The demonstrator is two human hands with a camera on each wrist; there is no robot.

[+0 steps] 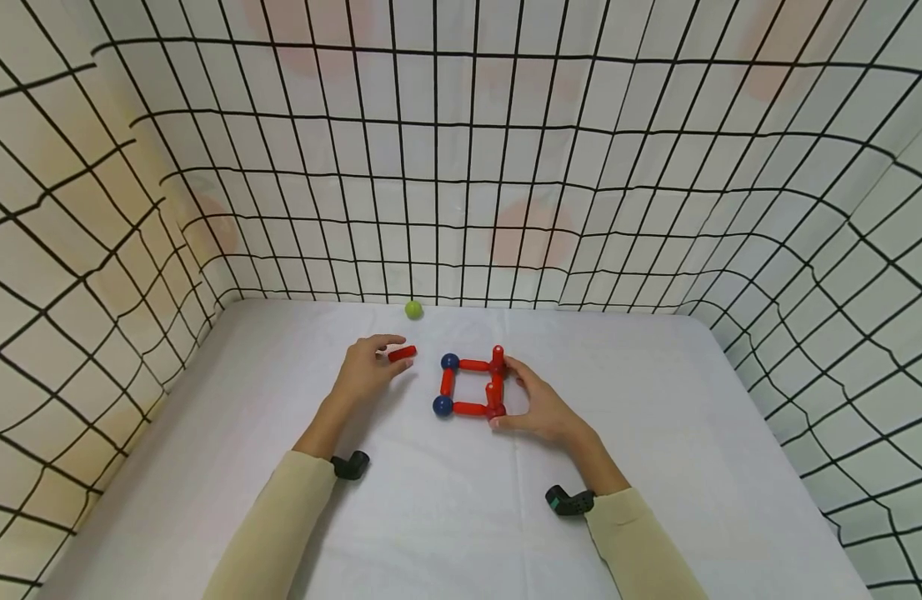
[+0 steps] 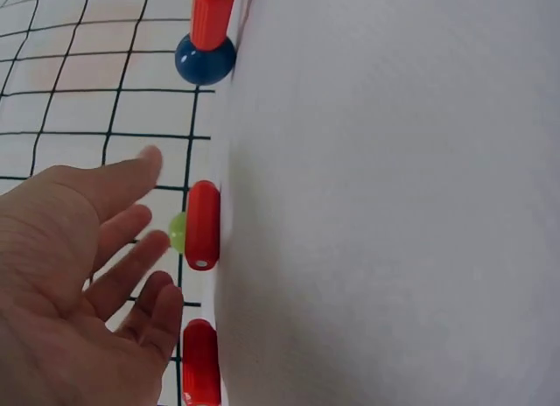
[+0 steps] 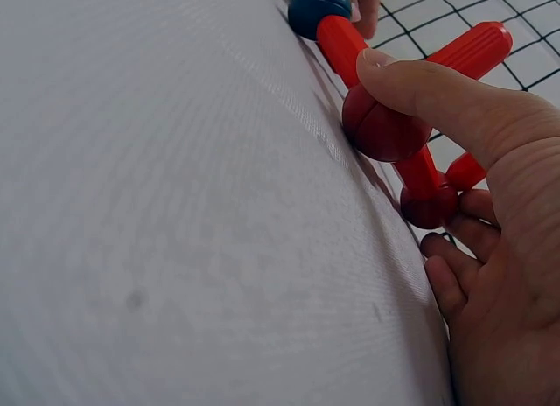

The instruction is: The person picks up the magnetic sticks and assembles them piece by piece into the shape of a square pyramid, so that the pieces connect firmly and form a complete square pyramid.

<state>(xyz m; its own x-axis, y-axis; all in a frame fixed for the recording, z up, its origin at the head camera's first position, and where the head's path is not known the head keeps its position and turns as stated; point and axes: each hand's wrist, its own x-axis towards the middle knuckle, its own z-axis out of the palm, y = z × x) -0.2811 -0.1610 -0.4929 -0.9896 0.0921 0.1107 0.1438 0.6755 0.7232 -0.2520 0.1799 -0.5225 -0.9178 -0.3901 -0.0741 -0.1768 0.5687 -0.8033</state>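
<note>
While right fingers (image 1: 525, 372) grip frame (image 1: 470, 408), rod (image 1: 403, 353) near left (image 1: 362, 370)

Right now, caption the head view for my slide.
Right hand grips a square rod-and-ball frame; left hand hovers near a loose red rod.

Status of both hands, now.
Left hand: open, holding nothing, near a red rod.
Right hand: closed, holding the red-and-blue square frame.
</note>
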